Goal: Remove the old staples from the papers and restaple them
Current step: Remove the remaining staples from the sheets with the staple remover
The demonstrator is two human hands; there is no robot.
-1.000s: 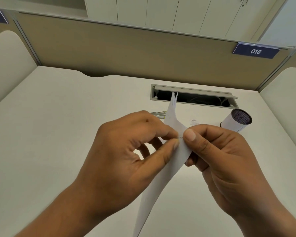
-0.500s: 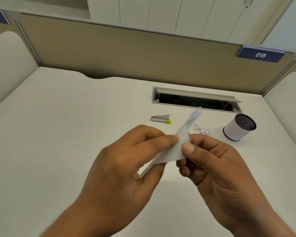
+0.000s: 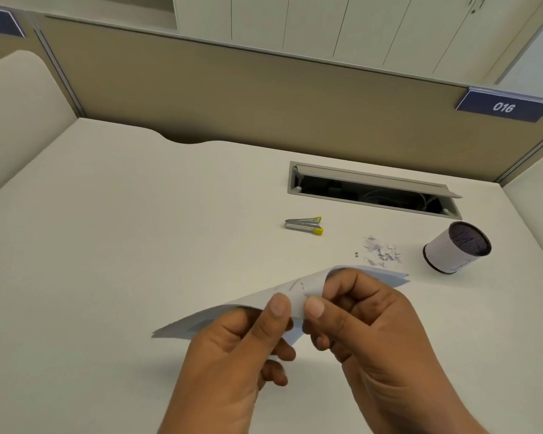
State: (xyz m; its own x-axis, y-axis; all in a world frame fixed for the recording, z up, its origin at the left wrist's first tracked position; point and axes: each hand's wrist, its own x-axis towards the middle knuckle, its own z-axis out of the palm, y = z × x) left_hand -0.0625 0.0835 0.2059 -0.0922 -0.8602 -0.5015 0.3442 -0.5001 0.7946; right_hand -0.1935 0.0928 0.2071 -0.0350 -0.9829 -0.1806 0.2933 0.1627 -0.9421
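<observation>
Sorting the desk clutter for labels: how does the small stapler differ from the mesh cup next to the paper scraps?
The stapler is flat, metallic with yellow tips, and lies on its side; the mesh cup is a round white-wrapped cylinder with a dark mesh inside, standing upright. The stapler sits left of the paper scraps, the cup to their right. Both rest untouched on the desk.

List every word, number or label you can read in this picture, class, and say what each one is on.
"016": white digits on the dark blue sign fixed to the partition at the right.
A second dark blue sign at the far left: cut off by the frame, nothing readable.
The papers in both hands: faint marks only, too blurred to read.
The white cup: a faint outline, no legible text.
</observation>
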